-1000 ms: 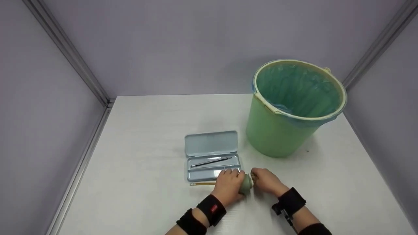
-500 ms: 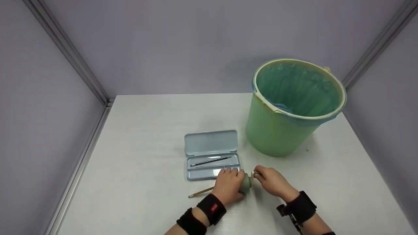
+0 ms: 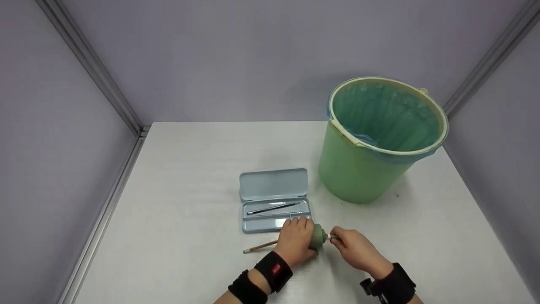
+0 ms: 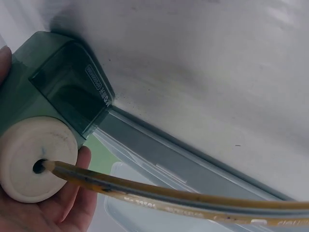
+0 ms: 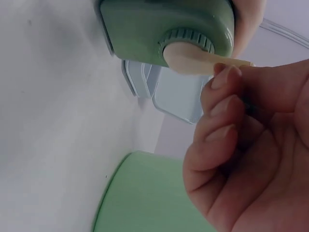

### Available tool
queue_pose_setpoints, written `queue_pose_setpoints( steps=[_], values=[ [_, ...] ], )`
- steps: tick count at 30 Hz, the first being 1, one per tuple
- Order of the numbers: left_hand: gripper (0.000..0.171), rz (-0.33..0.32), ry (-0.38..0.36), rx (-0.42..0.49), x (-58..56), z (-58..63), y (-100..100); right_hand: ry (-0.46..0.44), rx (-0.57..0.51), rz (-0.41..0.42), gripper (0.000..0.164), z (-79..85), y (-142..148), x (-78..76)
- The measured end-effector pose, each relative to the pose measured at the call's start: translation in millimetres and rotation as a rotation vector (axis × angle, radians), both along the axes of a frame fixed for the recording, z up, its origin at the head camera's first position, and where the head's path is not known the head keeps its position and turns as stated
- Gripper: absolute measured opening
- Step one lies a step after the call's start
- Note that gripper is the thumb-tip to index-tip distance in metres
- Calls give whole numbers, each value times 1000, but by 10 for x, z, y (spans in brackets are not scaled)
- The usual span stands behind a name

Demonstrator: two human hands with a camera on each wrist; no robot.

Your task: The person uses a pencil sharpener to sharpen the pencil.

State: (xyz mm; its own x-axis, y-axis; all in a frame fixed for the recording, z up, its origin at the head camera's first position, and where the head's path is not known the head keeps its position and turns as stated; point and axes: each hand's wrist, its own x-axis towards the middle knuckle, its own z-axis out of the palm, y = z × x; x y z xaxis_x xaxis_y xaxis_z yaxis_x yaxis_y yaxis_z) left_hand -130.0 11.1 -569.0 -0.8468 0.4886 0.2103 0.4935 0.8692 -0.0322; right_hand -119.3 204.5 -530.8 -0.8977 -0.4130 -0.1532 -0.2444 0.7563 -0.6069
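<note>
My left hand (image 3: 295, 240) grips a green pencil sharpener (image 3: 318, 236) lying on the table in front of the open pencil case. With thumb and fingers my right hand (image 3: 356, 249) pinches the sharpener's crank handle; the cream crank (image 5: 188, 58) shows close up in the right wrist view. A yellow pencil (image 3: 259, 246) sticks out on the sharpener's left side. In the left wrist view, the tip of this pencil (image 4: 159, 195) is at the hole in the round cream face (image 4: 48, 142), below the dark see-through shavings drawer (image 4: 72, 84).
A pale blue pencil case (image 3: 273, 185) stands with its lid back, and a dark pencil (image 3: 272, 209) lies in its tray. At the right rear is a green bucket (image 3: 358, 177) with a plastic liner. Grey walls bound the white table (image 3: 177, 190).
My right hand has shifted slightly right, keeping at the crank, which has turned. The pencil's free end has swung toward me, so it now slants. My left hand stays in place.
</note>
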Motion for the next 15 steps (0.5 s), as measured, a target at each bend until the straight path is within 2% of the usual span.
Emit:
queue_pose_setpoints(
  steps=[3, 6, 11, 15],
  values=[
    [69, -2, 24, 8, 5, -17, -8, -83, -7, 19, 10, -95, 11, 113],
    [70, -3, 40, 16, 6, -22, -11, -121, 17, 7, 9, -245, -1, 162],
    [71, 2, 22, 13, 0, -8, -4, -81, 47, -57, 8, -485, -51, 79],
    [79, 1, -19, 4, 7, 10, 1, -35, 35, -75, 12, -577, -69, -15]
  ],
)
